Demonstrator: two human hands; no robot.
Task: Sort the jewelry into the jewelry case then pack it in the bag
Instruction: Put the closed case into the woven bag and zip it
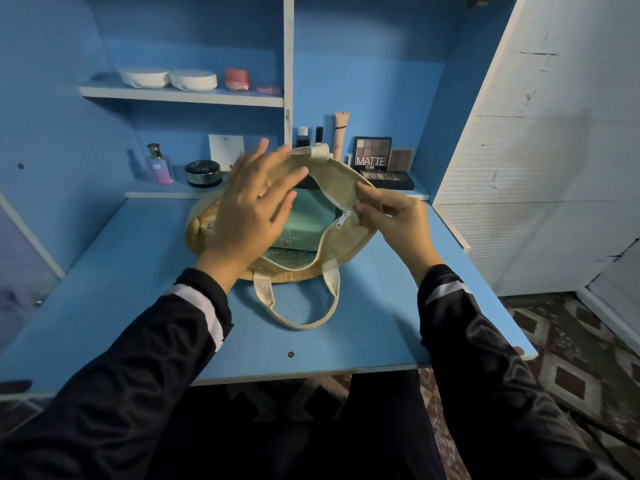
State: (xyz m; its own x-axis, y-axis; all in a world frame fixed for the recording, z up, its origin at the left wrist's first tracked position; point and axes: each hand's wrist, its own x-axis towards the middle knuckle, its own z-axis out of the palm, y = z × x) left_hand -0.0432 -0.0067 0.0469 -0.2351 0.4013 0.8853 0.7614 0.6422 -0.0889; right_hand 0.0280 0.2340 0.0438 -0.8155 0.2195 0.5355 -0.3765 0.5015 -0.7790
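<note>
A tan woven bag (349,244) with cream handles stands on the blue desk (381,323), its mouth open. Inside it lies the mint-green jewelry case (304,220), lid closed. My left hand (254,206) hovers over the bag's left side with its fingers spread and straight, the fingertips at the raised far rim. My right hand (388,211) pinches the bag's right rim just beside the white zipper pull (343,219). No loose jewelry is visible.
On the ledge behind the bag stand a perfume bottle (160,164), a dark jar (203,173), small bottles, a pink tube (341,135) and eyeshadow palettes (372,152). White round boxes (169,79) sit on the upper shelf. A white wall stands at the right.
</note>
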